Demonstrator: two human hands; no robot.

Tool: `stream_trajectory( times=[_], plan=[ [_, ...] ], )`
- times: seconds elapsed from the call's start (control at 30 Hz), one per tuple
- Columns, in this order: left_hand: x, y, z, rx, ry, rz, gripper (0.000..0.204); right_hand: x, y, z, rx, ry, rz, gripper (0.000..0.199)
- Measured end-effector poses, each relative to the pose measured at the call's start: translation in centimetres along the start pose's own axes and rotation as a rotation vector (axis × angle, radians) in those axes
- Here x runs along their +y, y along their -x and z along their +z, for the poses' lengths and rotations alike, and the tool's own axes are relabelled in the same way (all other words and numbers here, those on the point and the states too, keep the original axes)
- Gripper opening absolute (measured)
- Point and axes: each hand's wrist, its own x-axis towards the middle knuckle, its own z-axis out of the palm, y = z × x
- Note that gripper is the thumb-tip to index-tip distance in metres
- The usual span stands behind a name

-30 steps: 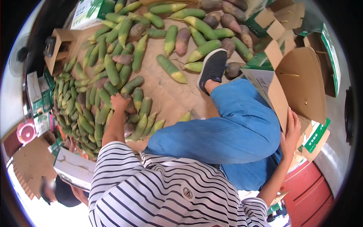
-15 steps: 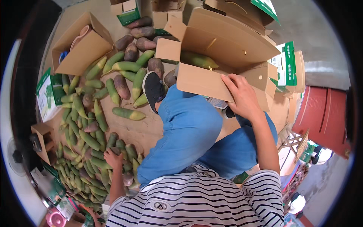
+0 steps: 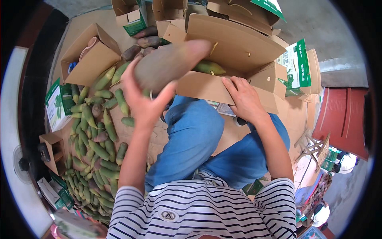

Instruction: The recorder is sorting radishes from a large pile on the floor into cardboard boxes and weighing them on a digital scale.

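My left hand is raised, its fingers closed round a large purple-brown radish, blurred by motion. The radish tilts up to the right, its pinkish end over the near left part of an open cardboard box. Inside that box lies one green radish. With fingers bent over the front flap, my right hand holds the box's near edge. The box stands just beyond my knees, its lid raised at the back.
A heap of green radishes covers the floor at left. Purple radishes lie farther off. Another cardboard box stands at far left, more cartons along the back. A green-and-white carton is at right, near a wooden folding stool.
My left hand has come up from the heap at lower left to the box, bringing the purple radish. My right hand stays on the flap. The view has shifted slightly.
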Motion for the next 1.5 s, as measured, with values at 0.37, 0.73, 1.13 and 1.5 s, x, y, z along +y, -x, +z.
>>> stream_trajectory(
  times=[0.37, 0.73, 1.13, 1.5],
  plan=[
    [-5.0, -0.3, 4.8, -0.424, -0.189, 0.057, 0.042, 0.8, -0.2, 0.5, 0.01, 0.079, -0.032, 0.074],
    [-22.0, 30.6, -29.6, -0.561, -1.246, -1.041, 0.061, -0.1, -0.9, -0.8, -0.086, -0.071, 0.009, 0.079],
    [-20.6, 38.3, -35.9, -0.849, -1.432, -1.408, 0.06, 0.0, -1.1, -0.1, -0.091, -0.007, 0.009, 0.084],
    [-21.7, 38.5, -36.8, -1.236, -1.572, -1.125, 0.061, -0.4, -1.3, -0.3, -0.086, 0.014, 0.024, 0.084]
  ],
)
